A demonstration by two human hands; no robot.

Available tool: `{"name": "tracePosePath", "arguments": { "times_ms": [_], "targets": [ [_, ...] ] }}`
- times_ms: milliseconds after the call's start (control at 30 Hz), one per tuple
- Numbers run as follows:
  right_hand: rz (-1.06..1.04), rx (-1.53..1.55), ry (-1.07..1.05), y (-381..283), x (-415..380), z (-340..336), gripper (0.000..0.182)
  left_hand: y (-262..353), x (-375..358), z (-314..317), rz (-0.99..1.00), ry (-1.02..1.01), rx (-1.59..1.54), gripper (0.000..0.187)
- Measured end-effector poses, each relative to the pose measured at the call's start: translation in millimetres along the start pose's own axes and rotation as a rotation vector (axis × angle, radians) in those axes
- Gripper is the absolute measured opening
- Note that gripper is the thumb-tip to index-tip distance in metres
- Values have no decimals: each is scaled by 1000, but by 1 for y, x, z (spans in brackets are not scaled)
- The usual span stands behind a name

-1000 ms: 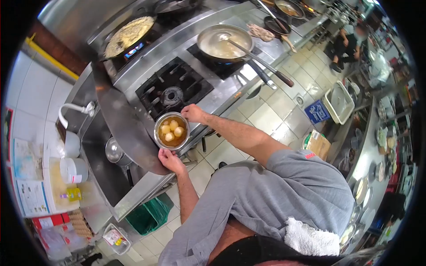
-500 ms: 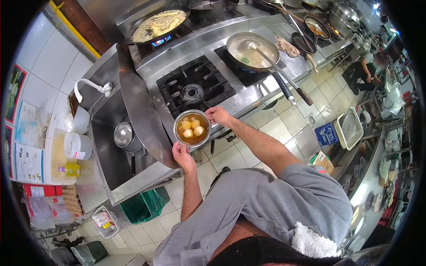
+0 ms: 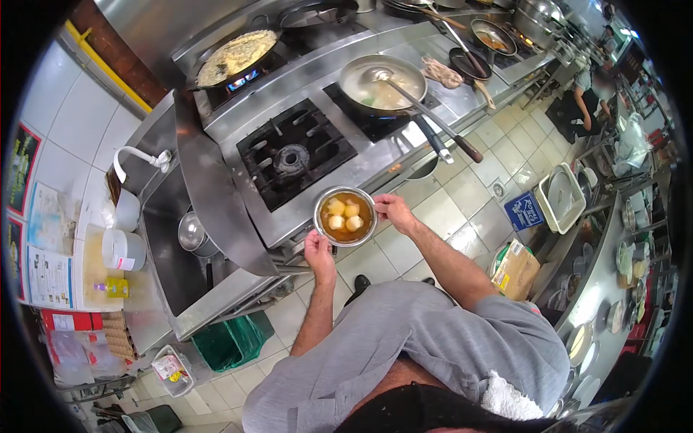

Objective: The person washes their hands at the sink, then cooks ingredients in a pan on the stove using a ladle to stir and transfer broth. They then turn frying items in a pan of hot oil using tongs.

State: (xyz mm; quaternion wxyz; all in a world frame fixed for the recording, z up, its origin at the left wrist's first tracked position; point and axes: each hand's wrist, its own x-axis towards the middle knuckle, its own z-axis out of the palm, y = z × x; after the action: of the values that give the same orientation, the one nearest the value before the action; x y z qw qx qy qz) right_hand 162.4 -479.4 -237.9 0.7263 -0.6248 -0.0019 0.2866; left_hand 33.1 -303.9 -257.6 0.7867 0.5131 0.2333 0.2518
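Between my hands is a round metal bowl (image 3: 323, 229) of brown broth with several pale round balls (image 3: 336, 207) in it. My left hand (image 3: 320, 252) pinches the bowl's lower left rim. On the right side of the rim, my right hand (image 3: 394, 211) grips with its fingers closed. The bowl hangs level in the air, just off the front edge of the stove, over the floor. Nearest to it on the stove is an unlit burner (image 3: 291, 160) with a black grate.
A wide pan (image 3: 346, 94) with a ladle (image 3: 395, 85) in pale liquid stands beyond the burner, handles jutting over the front edge. Farther back, a pan of yellowish food (image 3: 234, 59) sits over a flame. Left is a sink (image 3: 170, 270) behind a metal splash guard (image 3: 209, 187). Another person (image 3: 583, 108) crouches at far right.
Both my hands have carried the bowl to the right and slightly toward me, away from the splash guard. My view has shifted too. A cardboard box at right shows more fully.
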Motion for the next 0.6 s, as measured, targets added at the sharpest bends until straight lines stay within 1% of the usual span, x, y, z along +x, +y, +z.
{"name": "tracePosePath", "arguments": {
  "times_ms": [67,133,167,200,267,333,400,600],
  "targets": [
    [-22,8,11,4,-16,-30,14,-14,-12,20,-11,-37,6,20],
    [-13,65,92,8,-33,-61,14,-29,-27,43,-81,-39,31,20],
    [-13,83,128,9,-42,-79,11,-37,-34,54,-96,-99,42,20],
    [-9,90,148,12,-50,-98,11,-42,-44,67,-110,-115,47,20],
    [-19,44,129,14,-64,-142,12,-55,-63,101,-137,-168,59,19],
    [-21,54,175,2,-83,-179,12,-71,-82,136,-158,-195,37,19],
    [-58,64,219,-5,-97,-216,6,-88,-100,167,-201,-246,-3,19],
    [-88,44,308,-30,-122,-320,8,-133,-122,262,-273,-348,-46,19]
  ]
}}
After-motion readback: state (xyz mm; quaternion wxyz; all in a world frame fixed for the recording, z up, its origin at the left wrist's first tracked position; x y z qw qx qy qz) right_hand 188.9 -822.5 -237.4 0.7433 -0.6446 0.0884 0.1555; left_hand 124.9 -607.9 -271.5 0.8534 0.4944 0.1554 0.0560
